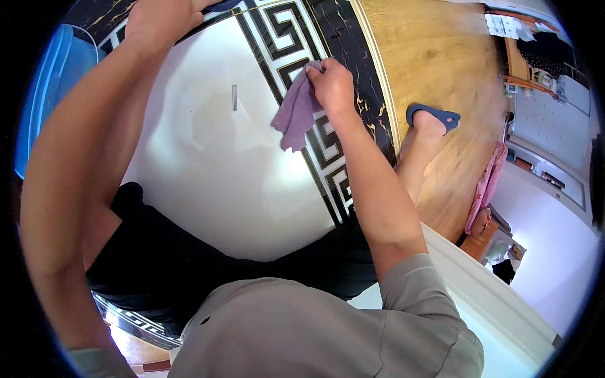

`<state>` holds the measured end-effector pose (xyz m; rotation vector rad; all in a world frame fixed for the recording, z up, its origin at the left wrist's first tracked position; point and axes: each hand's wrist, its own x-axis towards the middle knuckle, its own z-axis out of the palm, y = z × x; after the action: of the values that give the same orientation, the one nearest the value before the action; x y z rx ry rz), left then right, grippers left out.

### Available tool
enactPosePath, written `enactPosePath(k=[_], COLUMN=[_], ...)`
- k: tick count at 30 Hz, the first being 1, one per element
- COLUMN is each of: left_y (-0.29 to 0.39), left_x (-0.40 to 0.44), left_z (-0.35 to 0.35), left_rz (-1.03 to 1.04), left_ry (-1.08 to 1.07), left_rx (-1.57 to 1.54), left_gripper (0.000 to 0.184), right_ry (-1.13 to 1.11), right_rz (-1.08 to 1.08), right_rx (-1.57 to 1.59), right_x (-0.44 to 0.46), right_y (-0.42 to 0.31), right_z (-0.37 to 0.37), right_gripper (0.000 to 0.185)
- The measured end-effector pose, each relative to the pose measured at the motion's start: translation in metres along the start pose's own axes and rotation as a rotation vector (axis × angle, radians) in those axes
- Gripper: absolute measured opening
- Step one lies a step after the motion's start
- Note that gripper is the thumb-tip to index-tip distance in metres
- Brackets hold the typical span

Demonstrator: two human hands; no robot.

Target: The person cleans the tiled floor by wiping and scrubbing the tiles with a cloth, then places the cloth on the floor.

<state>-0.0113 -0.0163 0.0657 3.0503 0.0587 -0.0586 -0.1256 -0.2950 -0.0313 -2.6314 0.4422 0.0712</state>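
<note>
My right hand (334,87) pinches one end of a crumpled purple cloth (297,113). The cloth hangs over the edge between the white tile and the black-and-white key-patterned border (282,31). At the top left, my left hand (161,22) is by a dark blue object (224,5), cut off by the frame's top edge; its fingers are mostly out of view, and whether it holds that object cannot be made out. A small grey slotted strip (234,97) lies on the glossy white floor tile (208,157) between my arms.
A blue tub (53,82) stands at the far left, beside my left arm. To the right, my foot in a dark blue slipper (449,120) rests on the wood floor (416,50). A pink cloth (488,189) and a white door frame (479,283) are farther right.
</note>
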Motion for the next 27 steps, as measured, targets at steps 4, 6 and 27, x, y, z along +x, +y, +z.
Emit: enactPosePath(k=[4,6,27], left_y=[-0.009,-0.013,-0.013], left_x=[0.009,0.016,0.012], left_z=[0.026,0.035,0.027], left_rz=[0.082,0.133,0.113], left_ry=[0.044,0.043,0.023], left_rx=[0.034,0.079,-0.028], left_gripper=[0.046,0.054,0.038], right_ry=[-0.085,-0.076,-0.081], right_rz=[0.185,0.260,0.468], right_rx=[0.027,0.051,0.512], right_x=[-0.028,-0.038,-0.009], right_y=[0.010,0.002,0.005], right_z=[0.000,0.000,0.024], right_gripper=[0.029,0.029,0.024])
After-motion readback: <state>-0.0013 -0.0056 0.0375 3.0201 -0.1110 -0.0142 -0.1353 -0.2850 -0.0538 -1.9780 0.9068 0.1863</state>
